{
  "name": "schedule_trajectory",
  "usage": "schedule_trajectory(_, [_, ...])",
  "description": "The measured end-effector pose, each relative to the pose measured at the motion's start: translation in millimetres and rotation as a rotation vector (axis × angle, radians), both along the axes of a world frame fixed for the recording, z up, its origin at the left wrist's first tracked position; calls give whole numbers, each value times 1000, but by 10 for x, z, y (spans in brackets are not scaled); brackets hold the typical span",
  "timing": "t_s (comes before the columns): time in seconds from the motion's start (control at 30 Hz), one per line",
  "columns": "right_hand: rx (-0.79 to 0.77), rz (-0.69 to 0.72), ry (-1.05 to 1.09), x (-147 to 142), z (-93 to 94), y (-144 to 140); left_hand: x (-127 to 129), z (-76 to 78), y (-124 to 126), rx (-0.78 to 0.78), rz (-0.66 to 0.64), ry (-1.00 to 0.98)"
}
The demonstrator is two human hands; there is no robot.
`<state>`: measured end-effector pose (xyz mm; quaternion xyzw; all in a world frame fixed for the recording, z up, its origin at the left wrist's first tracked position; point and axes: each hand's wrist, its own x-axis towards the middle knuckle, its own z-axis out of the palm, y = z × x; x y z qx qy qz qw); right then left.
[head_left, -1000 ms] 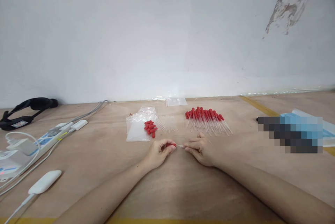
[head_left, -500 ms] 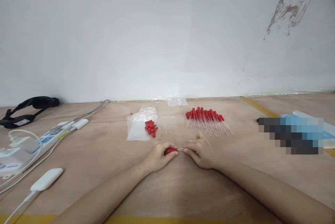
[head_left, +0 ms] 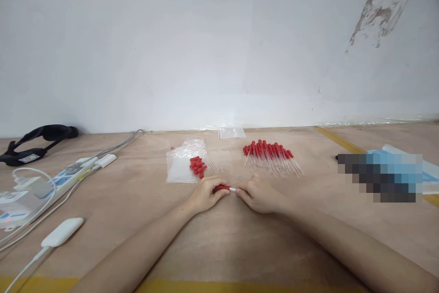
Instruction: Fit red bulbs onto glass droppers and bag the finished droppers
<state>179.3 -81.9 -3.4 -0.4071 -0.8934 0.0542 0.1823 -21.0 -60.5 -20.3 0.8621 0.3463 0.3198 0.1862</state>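
My hands meet at the middle of the bench [head_left: 240, 247], the left hand [head_left: 205, 196] and right hand [head_left: 261, 194] both on one dropper [head_left: 227, 188] between them. Behind them lie loose bulbs [head_left: 198, 166] on a bag [head_left: 180, 169], with bare tubes [head_left: 220, 160] just right of them. Further right lies a row of finished droppers [head_left: 270, 156]. A power strip [head_left: 51, 183] lies far left.

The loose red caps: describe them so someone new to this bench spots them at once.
On the wooden table, find the clear bag just beyond the left hand. The red caps lie heaped at its right edge. Unlike the dropper row farther right, they have no glass tubes attached.
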Motion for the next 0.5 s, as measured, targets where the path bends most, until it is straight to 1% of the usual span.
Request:
schedule_trajectory(0.07, [-43,3,-14,70,132,28,-16,-19,33,44,57,-54])
schedule_trajectory(0.13, [-132,-32,25,203,283,118,-30,-50,50,72,148,-103])
schedule_trajectory(0.17, [-177,-87,62,284,351,190,-35,-65,55,75,178,-109])
schedule_trajectory(0.23, [-217,-291,179,442,448,375,-41,-84,56,72,188,-86])
schedule_trajectory(0.27, [-187,-398,226,506,468,477,-42,-86,54,71,175,-66])
schedule_trajectory(0.3, [-135,-511,264,553,468,576,-42,-83,49,70,159,-47])
schedule_trajectory(0.37, [-61,-678,289,591,413,744,-42,-66,35,69,135,-24])
schedule_trajectory(0.43, [-24,-786,250,567,312,851,-42,-49,23,66,123,-12])
schedule_trajectory(0.5, [-14,-850,177,517,208,906,-44,-42,18,61,122,1])
